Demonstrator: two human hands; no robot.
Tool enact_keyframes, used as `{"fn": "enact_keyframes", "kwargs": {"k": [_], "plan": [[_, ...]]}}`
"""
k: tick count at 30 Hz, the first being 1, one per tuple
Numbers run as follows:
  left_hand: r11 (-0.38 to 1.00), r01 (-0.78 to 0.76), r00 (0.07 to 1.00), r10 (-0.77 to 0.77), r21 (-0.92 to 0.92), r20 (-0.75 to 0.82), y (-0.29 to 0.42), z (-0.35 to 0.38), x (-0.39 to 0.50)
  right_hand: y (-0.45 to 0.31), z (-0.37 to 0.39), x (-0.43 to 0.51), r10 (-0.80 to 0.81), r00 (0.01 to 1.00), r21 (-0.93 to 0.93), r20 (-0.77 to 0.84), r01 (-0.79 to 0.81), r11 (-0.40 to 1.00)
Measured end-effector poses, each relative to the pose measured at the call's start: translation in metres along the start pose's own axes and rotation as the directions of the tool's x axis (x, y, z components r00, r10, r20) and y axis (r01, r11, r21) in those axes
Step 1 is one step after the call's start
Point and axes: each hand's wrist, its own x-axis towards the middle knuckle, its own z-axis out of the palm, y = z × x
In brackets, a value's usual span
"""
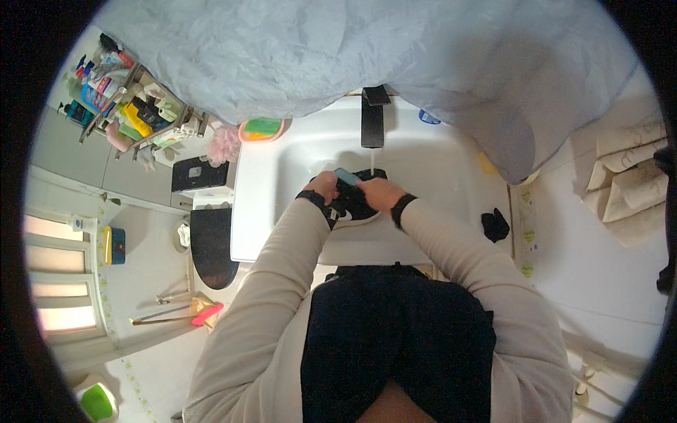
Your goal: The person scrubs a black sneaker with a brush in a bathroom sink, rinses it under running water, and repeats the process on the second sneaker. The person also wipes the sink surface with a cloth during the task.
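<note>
A black shoe [353,202] with a white side mark and a pale sole lies in the white washbasin [439,174]. My left hand [323,186] is closed on the shoe at its left end. In my right hand [382,194] is a blue-green scrubbing brush [347,176], pressed against the shoe's upper; its bristles are hidden. From the black tap [372,126] a thin stream of water [372,162] falls onto the far end of the shoe. Both wrists wear black bands.
A soap dish [262,129] sits on the basin's far left corner, near a pink bath puff [224,145]. On the right rim lies a black cloth item [495,225]. A grey plastic curtain [296,58] hangs beyond the tap. Left are a bottle rack [140,113] and a black toilet lid [212,246].
</note>
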Motion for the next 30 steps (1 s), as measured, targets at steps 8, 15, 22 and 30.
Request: {"fn": "enact_keyframes", "kwargs": {"k": [8,15,22,30], "plan": [[0.899,-0.083,0.996,0.057,0.430,0.074,0.061,-0.001,-0.049,-0.006,0.004,-0.018,-0.023,0.999,-0.009,0.034,0.023,1.000],[0.950,0.303,0.949,-0.293,-0.082,0.113,0.062,0.006,-0.039,0.021,-0.009,-0.051,0.301,0.952,-0.186,-0.059,-0.306,0.934],[0.927,0.045,0.998,-0.062,0.373,0.033,0.071,0.010,-0.050,0.014,0.007,-0.053,0.069,0.997,-0.141,-0.026,-0.072,0.987],[0.949,0.196,0.978,-0.208,0.247,0.021,0.090,0.010,-0.066,0.025,0.016,-0.046,0.038,0.999,-0.090,0.025,-0.036,0.995]]}}
